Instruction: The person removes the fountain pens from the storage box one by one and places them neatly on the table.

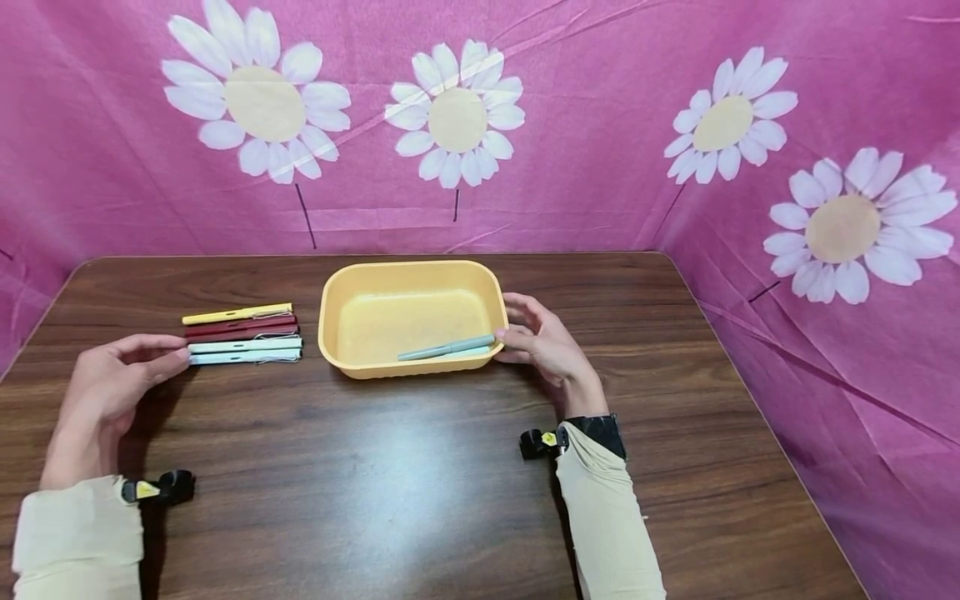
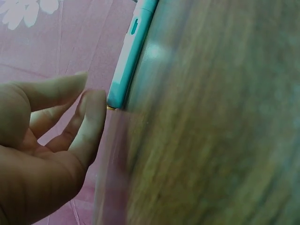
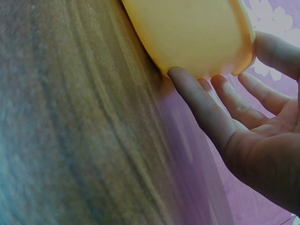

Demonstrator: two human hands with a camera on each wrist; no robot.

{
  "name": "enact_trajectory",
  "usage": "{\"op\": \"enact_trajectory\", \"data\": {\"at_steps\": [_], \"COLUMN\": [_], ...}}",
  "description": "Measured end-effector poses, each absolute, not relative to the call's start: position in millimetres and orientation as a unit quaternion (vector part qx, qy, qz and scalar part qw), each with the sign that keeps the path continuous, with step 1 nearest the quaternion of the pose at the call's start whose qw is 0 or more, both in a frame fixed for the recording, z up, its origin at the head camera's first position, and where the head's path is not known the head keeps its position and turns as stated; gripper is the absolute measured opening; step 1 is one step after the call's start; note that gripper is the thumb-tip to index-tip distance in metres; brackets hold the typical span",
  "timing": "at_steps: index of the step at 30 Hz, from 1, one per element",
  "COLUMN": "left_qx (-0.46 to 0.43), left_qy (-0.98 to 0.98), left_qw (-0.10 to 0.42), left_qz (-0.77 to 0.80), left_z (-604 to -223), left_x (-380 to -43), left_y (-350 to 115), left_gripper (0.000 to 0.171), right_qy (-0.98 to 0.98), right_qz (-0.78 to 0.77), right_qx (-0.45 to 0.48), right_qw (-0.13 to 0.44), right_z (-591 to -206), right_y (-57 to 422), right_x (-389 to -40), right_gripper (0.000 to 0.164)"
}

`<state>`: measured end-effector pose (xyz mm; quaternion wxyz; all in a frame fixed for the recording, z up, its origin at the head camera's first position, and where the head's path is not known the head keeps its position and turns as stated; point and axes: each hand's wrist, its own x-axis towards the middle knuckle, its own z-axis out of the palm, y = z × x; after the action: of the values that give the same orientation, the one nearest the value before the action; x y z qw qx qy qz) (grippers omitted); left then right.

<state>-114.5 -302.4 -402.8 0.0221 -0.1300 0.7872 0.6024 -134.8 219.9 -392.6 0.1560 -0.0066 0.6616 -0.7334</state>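
Here, on the brown table (image 1: 360, 500), near the back edge and close to the middle, a yellow box (image 1: 382, 325) with round corners. Inside, along the near side and toward the right, a gray-blue pen (image 1: 442, 348), and just beside it, partly hidden, a paler pen (image 1: 471, 353). At the right end of the box, the right hand (image 1: 551, 346), fingers bent around that end and holding on, one up on the rim and others against the outside wall. To the left of the box, well apart from the right hand, a row of pens lying flat on the table, side by side and close together. Farthest back, a yellow pen (image 1: 225, 316); next, two dark red pens (image 1: 236, 326); then a mint pen (image 1: 240, 344); nearest to the front, a light blue pen (image 1: 236, 358). On all of these, shiny clips toward the right. By the left ends of the two front pens, the left hand (image 1: 112, 379), fingers a little bent and loose, with a gap between the tips and no pen held. From the left wrist, one fingertip right by the end of a blue-green pen; cannot tell if touching or only very near. On both arms, cream sleeves (image 1: 78, 533) and black bands (image 1: 606, 433). Behind the table and along the right side, a pink cloth (image 1: 592, 167) with big white flowers (image 1: 457, 121), pale yellow in the middle.
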Motion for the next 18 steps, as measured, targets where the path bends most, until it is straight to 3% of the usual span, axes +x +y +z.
{"op": "enact_trajectory", "data": {"at_steps": [6,12,18], "left_qx": [-0.109,-0.035,0.025], "left_qy": [0.750,0.618,0.568], "left_qw": [0.027,0.047,0.049], "left_qz": [0.651,0.784,0.821], "left_z": [-398,-394,-394], "left_x": [-114,-116,-118], "left_y": [-298,-288,-278], "left_gripper": [0.019,0.029,0.033], "right_qy": [0.661,0.659,0.661], "right_qz": [-0.734,-0.736,-0.734], "right_qx": [-0.012,-0.009,-0.004], "right_qw": [0.154,0.153,0.156], "right_z": [-395,-394,-393], "right_y": [220,220,220], "right_x": [-135,-134,-135], "right_gripper": [0.063,0.064,0.063]}}
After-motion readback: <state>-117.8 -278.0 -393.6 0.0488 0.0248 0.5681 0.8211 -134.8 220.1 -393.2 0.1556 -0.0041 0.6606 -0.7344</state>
